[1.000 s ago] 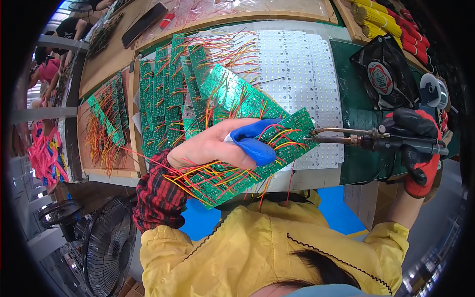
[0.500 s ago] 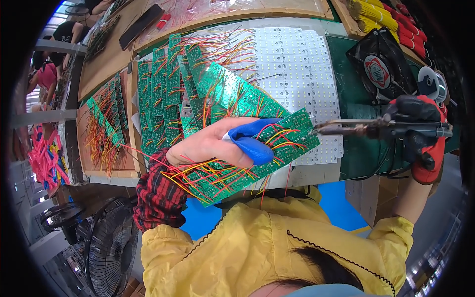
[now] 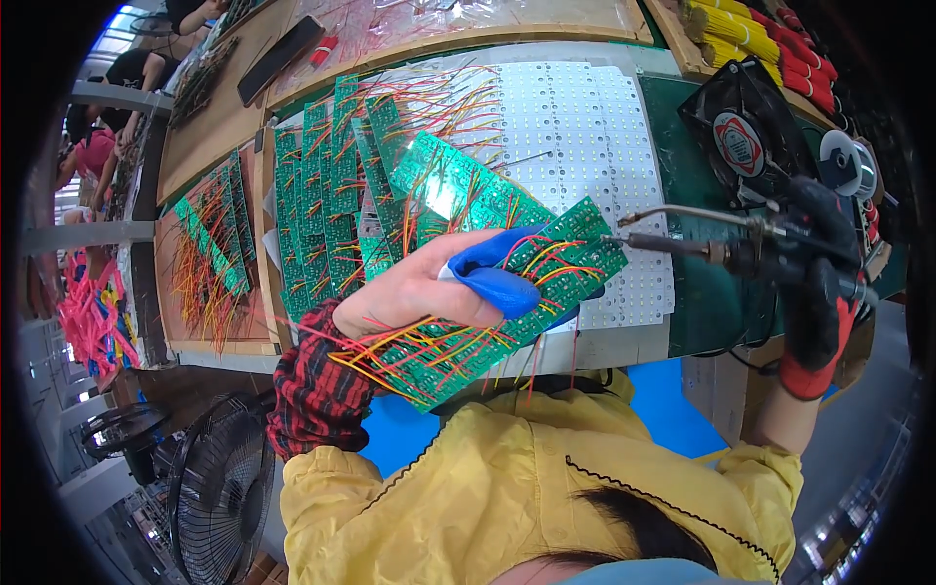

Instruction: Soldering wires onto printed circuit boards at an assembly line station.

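Note:
My left hand (image 3: pixel 405 292), blue covers (image 3: pixel 497 283) over its fingertips, is closed around a long green circuit board (image 3: pixel 526 320). Red and yellow wires stick out of that board, which slants up to the right above the table's near edge. In a black and red glove, my right hand (image 3: pixel 824 283) grips a soldering iron (image 3: pixel 682 247) by its dark handle. The iron's tip meets or nearly meets the board's right end; I cannot tell whether it touches. A thin curved metal tube (image 3: pixel 682 211) runs above the barrel, its end just off the board.
Wired green boards (image 3: pixel 327 185) lie in rows behind my left hand, beside white panels (image 3: pixel 565 117) with small square parts. A black square fan (image 3: pixel 736 136) and a wire spool (image 3: pixel 843 166) stand at right. Yellow wire bundles (image 3: pixel 736 34) and a dark phone (image 3: pixel 281 60) lie farther back.
The soldering iron has tilted and its tip has shifted slightly up and left on the board's end. My right hand has turned and lowered. The held board has moved slightly.

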A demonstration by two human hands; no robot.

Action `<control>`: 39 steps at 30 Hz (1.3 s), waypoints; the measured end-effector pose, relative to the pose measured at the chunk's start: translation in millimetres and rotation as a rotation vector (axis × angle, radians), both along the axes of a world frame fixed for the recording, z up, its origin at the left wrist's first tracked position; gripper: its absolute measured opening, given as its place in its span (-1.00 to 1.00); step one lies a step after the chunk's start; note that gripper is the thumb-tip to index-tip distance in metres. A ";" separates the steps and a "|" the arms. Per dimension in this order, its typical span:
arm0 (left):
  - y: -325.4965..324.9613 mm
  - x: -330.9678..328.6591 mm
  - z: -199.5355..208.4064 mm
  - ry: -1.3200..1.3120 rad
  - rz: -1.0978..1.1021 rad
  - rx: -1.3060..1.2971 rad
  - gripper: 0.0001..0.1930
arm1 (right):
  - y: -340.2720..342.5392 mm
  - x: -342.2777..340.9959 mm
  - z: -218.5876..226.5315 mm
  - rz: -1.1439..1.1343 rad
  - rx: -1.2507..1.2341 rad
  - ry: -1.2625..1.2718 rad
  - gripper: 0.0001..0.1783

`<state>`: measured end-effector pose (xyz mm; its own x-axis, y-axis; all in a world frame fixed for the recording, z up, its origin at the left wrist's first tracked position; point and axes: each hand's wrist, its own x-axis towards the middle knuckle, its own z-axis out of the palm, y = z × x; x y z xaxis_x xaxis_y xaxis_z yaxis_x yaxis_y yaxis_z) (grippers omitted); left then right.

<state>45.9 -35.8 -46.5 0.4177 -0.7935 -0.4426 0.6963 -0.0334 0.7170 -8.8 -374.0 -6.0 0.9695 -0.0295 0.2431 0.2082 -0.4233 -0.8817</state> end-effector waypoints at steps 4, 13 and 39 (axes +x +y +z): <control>5.7 -2.0 -10.6 -0.167 -0.028 0.019 -0.35 | 7.4 -23.6 -20.6 -0.070 0.145 -0.031 -0.25; 3.3 -1.5 -12.6 -0.091 0.015 -0.038 -0.32 | 4.3 -24.9 -23.3 -0.098 0.097 -0.038 -0.24; 0.6 -2.8 -8.3 -0.055 0.004 -0.063 -0.31 | -1.3 -22.4 -14.9 -0.003 0.076 -0.002 -0.23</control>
<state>43.2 -35.2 -54.9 0.4435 -0.8172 -0.3681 0.6558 0.0159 0.7548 -31.3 -375.4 -21.0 0.9689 -0.0505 0.2423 0.2093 -0.3553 -0.9110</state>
